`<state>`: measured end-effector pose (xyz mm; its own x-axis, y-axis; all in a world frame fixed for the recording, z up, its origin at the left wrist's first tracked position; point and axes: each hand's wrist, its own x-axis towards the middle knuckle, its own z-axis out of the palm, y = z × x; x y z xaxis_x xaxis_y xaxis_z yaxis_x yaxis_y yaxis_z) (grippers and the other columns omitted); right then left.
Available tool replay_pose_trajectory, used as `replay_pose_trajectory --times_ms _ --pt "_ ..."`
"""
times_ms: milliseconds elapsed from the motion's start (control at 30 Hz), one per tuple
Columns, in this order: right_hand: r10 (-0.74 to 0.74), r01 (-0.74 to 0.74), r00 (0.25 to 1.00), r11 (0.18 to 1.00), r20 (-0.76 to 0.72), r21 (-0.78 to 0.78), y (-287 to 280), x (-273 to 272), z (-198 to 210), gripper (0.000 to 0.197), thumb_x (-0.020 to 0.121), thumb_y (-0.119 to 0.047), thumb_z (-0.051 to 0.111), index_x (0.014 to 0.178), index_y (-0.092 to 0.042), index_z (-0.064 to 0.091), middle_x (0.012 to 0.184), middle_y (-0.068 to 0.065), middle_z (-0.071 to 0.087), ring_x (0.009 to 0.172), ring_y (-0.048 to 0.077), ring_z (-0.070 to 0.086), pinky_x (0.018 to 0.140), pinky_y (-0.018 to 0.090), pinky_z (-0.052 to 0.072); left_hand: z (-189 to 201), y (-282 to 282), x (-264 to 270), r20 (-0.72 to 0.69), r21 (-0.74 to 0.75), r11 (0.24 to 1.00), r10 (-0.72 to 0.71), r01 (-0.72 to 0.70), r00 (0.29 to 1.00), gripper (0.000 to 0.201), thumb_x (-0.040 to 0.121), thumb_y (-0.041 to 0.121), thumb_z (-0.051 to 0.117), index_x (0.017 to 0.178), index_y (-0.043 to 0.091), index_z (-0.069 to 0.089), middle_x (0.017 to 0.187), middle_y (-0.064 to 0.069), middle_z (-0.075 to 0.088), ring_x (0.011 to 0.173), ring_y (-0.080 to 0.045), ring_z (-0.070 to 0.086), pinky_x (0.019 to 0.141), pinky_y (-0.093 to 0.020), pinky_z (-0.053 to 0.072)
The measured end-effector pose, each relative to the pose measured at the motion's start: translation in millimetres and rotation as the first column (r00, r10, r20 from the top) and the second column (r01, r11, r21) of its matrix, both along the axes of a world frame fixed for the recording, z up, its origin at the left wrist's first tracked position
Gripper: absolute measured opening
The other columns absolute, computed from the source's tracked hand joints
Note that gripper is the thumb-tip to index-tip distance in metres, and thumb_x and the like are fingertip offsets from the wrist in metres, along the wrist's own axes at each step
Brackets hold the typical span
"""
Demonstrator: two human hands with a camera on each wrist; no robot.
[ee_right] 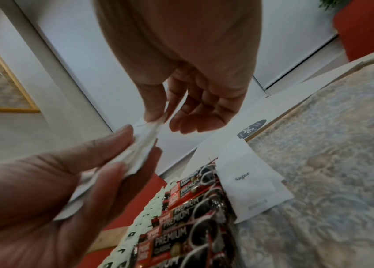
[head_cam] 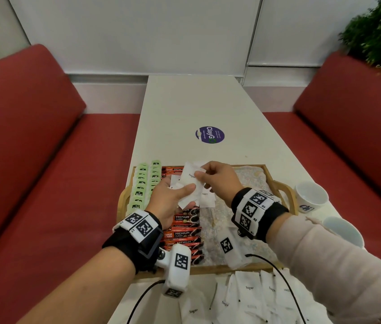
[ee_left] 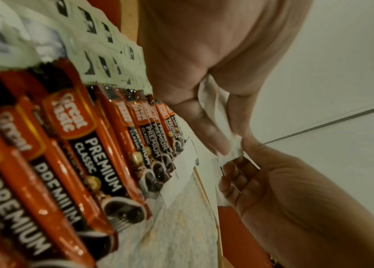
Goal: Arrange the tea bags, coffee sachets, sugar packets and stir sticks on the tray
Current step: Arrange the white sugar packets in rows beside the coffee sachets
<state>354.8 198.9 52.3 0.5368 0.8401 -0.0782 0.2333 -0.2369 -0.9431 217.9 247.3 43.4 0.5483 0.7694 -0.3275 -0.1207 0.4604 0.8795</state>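
Observation:
A wooden tray (head_cam: 276, 181) holds two columns of green tea bags (head_cam: 142, 183) at its left and a column of red coffee sachets (head_cam: 184, 235) beside them. My left hand (head_cam: 180, 190) grips a small stack of white sugar packets (head_cam: 190, 183) above the sachets. Its thumb lies across the top of the stack. My right hand (head_cam: 200, 175) pinches the far end of the uppermost packet between thumb and forefinger. A couple of sugar packets (head_cam: 205, 199) lie on the tray's liner right of the sachets. In the right wrist view, one lying sugar packet (ee_right: 247, 179) shows its label.
Many loose sugar packets (head_cam: 250, 295) lie on the white table in front of the tray. Two white cups (head_cam: 311, 195) (head_cam: 343, 230) stand right of the tray. A round purple sticker (head_cam: 210, 134) is farther back. Red benches (head_cam: 32, 160) flank the table.

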Motion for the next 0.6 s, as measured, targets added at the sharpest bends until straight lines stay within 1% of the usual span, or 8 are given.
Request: replay_pose_trajectory --times_ms 100,200,267,333,400,467,533,600 --pt "-0.04 0.04 0.999 0.999 -0.011 0.025 -2 1 2 0.016 0.088 -0.015 0.064 0.074 -0.016 0.057 0.07 0.001 0.059 0.056 0.013 0.053 0.053 0.024 0.043 3 -3 -1 0.021 -0.01 1.0 -0.013 0.013 1.0 0.025 0.083 -0.001 0.066 0.101 0.013 0.056 0.1 -0.006 0.066 0.083 -0.021 0.067 0.059 -0.027 0.059" --pt "-0.113 0.113 0.994 0.992 -0.011 0.061 -2 5 5 0.014 0.091 -0.015 0.059 0.078 -0.014 0.055 0.07 0.002 0.061 0.051 0.012 0.054 0.053 0.024 0.041 4 -3 -3 0.028 -0.016 1.0 0.002 -0.001 1.0 0.024 0.085 -0.003 0.063 0.101 0.013 0.055 0.099 -0.005 0.065 0.082 -0.02 0.066 0.06 -0.028 0.058" --pt "-0.156 0.156 0.988 0.985 0.002 0.076 -2 12 5 0.012 0.092 -0.014 0.057 0.081 -0.013 0.054 0.066 0.004 0.059 0.047 0.014 0.052 0.052 0.025 0.039 2 -1 -5 0.011 -0.022 0.999 0.036 -0.036 0.999 0.023 0.085 -0.003 0.063 0.099 0.014 0.056 0.098 -0.006 0.065 0.08 -0.021 0.066 0.058 -0.028 0.058" --pt "-0.175 0.173 0.984 0.983 0.034 0.065 -1 20 3 0.011 0.092 -0.01 0.056 0.082 -0.014 0.054 0.065 0.004 0.057 0.047 0.015 0.052 0.051 0.026 0.039 0 2 -7 -0.001 -0.033 0.996 0.08 -0.08 0.997 0.024 0.085 -0.002 0.064 0.102 0.013 0.056 0.101 -0.008 0.065 0.081 -0.023 0.066 0.055 -0.027 0.058" --pt "-0.15 0.15 0.986 0.989 0.073 -0.003 -2 28 0 0.012 0.092 -0.003 0.053 0.086 -0.013 0.055 0.066 0.003 0.054 0.049 0.016 0.054 0.052 0.027 0.041 -2 5 -9 -0.006 -0.033 0.993 0.112 -0.112 0.994 0.025 0.085 -0.002 0.064 0.103 0.013 0.057 0.101 -0.009 0.064 0.083 -0.024 0.065 0.053 -0.026 0.058" --pt "-0.096 0.11 0.988 0.987 0.119 -0.116 -3 34 -5 0.016 0.09 0.005 0.051 0.093 -0.01 0.056 0.067 0.003 0.051 0.053 0.017 0.054 0.051 0.025 0.042 -2 7 -9 -0.002 -0.027 0.991 0.128 -0.128 0.992 0.022 0.085 -0.003 0.064 0.098 0.014 0.057 0.1 -0.008 0.063 0.086 -0.025 0.064 0.053 -0.026 0.058" --pt "-0.032 0.069 0.987 0.969 0.157 -0.236 -5 38 -11 0.02 0.088 0.008 0.05 0.092 -0.011 0.055 0.069 0.002 0.051 0.056 0.016 0.054 0.051 0.023 0.042 -2 9 -9 0.002 -0.031 0.99 0.137 -0.137 0.991 0.022 0.085 -0.003 0.064 0.095 0.015 0.057 0.102 -0.009 0.064 0.092 -0.027 0.063 0.055 -0.027 0.059" --pt "0.035 0.034 0.98 0.941 0.196 -0.336 -4 39 -17 0.02 0.086 0.007 0.052 0.088 -0.013 0.055 0.071 0.0 0.052 0.058 0.016 0.054 0.052 0.023 0.044 -2 10 -8 0.005 -0.038 0.99 0.14 -0.139 0.99 0.021 0.085 -0.003 0.064 0.095 0.015 0.057 0.103 -0.01 0.064 0.094 -0.028 0.063 0.055 -0.027 0.059"
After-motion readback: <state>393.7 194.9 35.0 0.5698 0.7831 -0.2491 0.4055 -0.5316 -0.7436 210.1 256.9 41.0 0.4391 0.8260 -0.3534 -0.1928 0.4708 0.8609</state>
